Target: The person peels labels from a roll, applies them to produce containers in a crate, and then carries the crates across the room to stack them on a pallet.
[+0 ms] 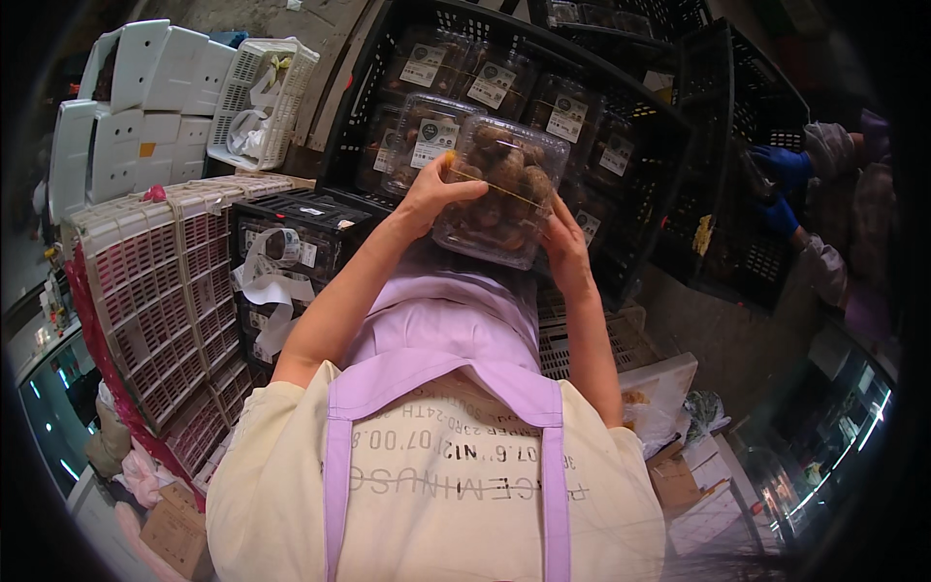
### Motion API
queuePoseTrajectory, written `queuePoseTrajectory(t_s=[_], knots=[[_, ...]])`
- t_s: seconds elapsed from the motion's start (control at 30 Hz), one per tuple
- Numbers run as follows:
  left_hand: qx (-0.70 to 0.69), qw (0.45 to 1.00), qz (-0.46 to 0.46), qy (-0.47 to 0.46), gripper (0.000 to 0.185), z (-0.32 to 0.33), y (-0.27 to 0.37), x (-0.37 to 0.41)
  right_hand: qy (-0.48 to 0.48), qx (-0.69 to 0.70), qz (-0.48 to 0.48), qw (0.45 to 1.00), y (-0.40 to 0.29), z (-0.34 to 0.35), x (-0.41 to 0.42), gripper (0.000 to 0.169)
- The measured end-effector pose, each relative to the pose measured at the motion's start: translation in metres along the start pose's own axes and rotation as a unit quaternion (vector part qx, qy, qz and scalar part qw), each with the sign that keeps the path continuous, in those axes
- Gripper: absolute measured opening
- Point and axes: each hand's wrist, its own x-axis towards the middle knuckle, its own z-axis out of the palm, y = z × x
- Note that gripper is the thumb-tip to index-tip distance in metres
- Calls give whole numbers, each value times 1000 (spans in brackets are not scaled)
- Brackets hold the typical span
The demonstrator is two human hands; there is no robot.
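Between both hands I hold a clear plastic clamshell box of round brown tubers, tilted above a black crate. A thin yellow rubber band runs slantwise across its lid. My left hand grips the box's left side, thumb on the lid near the band, with yellow at the fingertips. My right hand holds the right edge, its fingers partly hidden by the box. Beneath, the black plastic crate contains several similar boxes with white labels, such as a labelled box at the back.
Left of me, a labelled-box stack carries a loose label strip, beside a large white plastic crate. White foam boxes and a white basket stand beyond. At right, a co-worker's blue-gloved hands reach over another black crate.
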Motion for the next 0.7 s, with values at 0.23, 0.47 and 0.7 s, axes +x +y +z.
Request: queuePoseTrajectory(t_s=[0.23, 0.47, 0.7], knots=[[-3, 1000, 20, 2, 51, 12, -11, 3, -8, 20, -39, 999, 19, 21, -16, 78], [20, 999, -9, -24, 59, 34, -24, 5, 30, 68, -44, 996, 13, 13, -26, 73], [-10, 1000, 1, -13, 54, 43, -24, 11, 41, 37, -42, 998, 8, 6, -23, 70]])
